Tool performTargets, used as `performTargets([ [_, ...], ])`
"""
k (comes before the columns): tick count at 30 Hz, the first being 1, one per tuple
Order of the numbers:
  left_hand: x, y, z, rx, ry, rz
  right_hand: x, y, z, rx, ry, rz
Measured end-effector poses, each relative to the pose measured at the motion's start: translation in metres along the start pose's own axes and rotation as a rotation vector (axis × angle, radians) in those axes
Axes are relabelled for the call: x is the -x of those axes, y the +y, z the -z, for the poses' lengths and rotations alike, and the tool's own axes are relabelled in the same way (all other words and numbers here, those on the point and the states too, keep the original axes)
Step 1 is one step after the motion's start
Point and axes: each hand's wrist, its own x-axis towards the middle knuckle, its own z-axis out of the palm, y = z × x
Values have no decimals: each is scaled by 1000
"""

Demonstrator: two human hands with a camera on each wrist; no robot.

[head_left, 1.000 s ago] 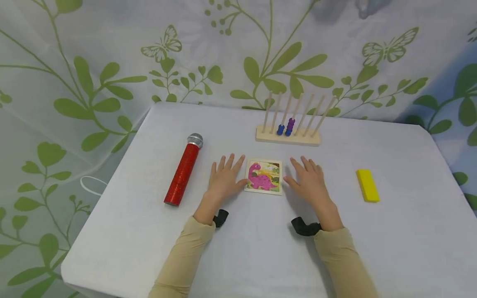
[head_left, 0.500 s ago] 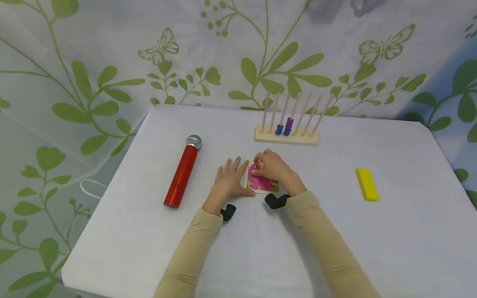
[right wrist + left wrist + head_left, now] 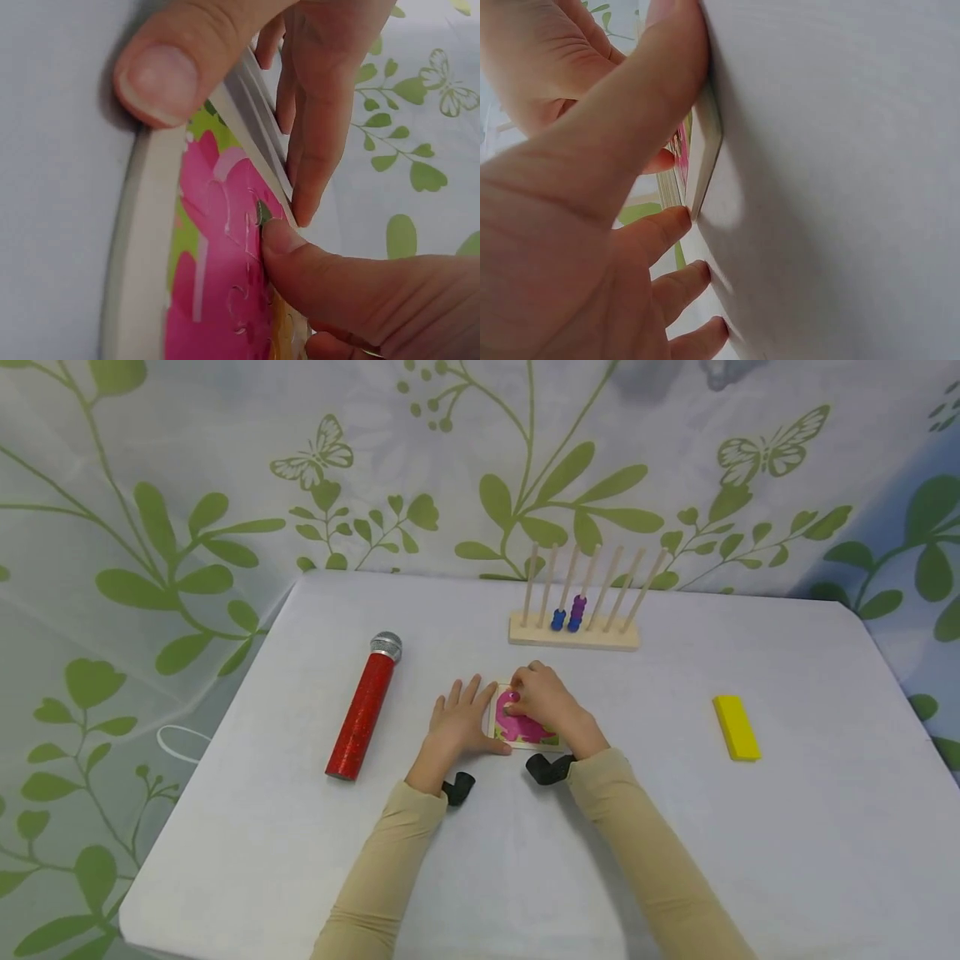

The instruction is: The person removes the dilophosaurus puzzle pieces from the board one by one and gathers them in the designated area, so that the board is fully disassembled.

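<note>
A small square jigsaw puzzle (image 3: 528, 739) with a pink dinosaur picture and a pale wooden frame lies flat on the table. My left hand (image 3: 459, 727) spreads its straight fingers at the puzzle's left side, thumb at the near edge and index finger along the left edge. From above, my right hand (image 3: 551, 700) reaches over the picture with curled fingers. Its thumb (image 3: 289, 244) presses at the edge of a pink puzzle piece, beside a small dark green patch (image 3: 262, 212). In the head view the index finger bends down near the far edge. The hand covers the picture's right part.
A red microphone (image 3: 363, 714) lies to the left. Behind the puzzle stands a wooden peg rack (image 3: 573, 637) with blue and purple beads on two pegs. A yellow block (image 3: 737, 727) lies at the right. A leaf-patterned curtain (image 3: 420, 460) hangs behind the white table (image 3: 487, 868).
My right hand has come from the puzzle's right side over the picture, its fingers curling down. The left hand has shifted right to the puzzle's edge. Over the last half second both barely move.
</note>
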Motion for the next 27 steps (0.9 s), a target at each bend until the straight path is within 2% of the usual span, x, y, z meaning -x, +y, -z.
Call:
performTargets([
  [4, -1, 0, -1, -5, 4, 3, 0, 1, 0, -54, 3, 15],
  [11, -1, -1, -3, 12, 2, 9, 5, 9, -2, -284, 36, 56],
  [16, -2, 0, -3, 11, 8, 6, 10, 28, 7, -423, 88, 49],
  [19, -3, 2, -2, 24, 9, -1, 18, 49, 21, -489, 129, -1],
  [22, -3, 2, -2, 31, 13, -5, 29, 72, 32, -507, 155, -79],
  [27, -2, 0, -5, 15, 13, 4, 43, 98, 33, -490, 149, -178],
])
